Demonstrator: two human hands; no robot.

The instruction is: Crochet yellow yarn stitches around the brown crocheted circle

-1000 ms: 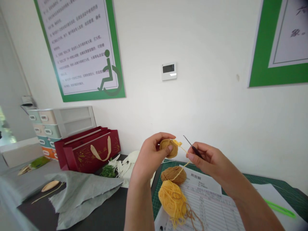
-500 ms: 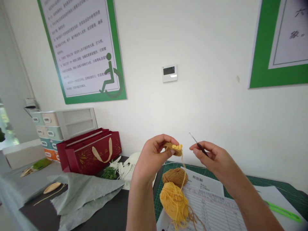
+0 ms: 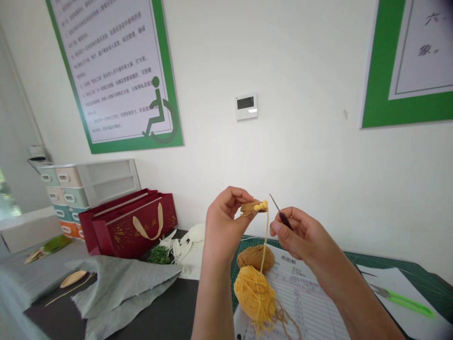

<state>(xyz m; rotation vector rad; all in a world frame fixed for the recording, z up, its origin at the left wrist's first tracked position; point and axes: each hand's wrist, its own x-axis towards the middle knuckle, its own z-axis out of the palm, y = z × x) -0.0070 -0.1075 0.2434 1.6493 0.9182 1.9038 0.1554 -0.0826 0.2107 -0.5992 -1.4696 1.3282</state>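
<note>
Head view: the left hand (image 3: 224,226) pinches a small crocheted piece (image 3: 252,207) between closed fingers (image 3: 235,194); the right hand (image 3: 300,241) grips a crochet hook (image 3: 285,220).

Green-bordered notices (image 3: 113,75) hang on the white wall (image 3: 300,160).

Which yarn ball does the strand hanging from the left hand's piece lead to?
The yellow yarn ball, the lower, looser one; the strand only crosses in front of the brown yarn ball.

A crumpled grey-green cloth (image 3: 120,288) and a green gridded cutting mat (image 3: 389,262) are laid on the dark worktop (image 3: 170,314); a printed white sheet (image 3: 300,302), a tan yarn ball (image 3: 255,259) and a yellow yarn ball (image 3: 253,293) are placed on the mat.
</note>
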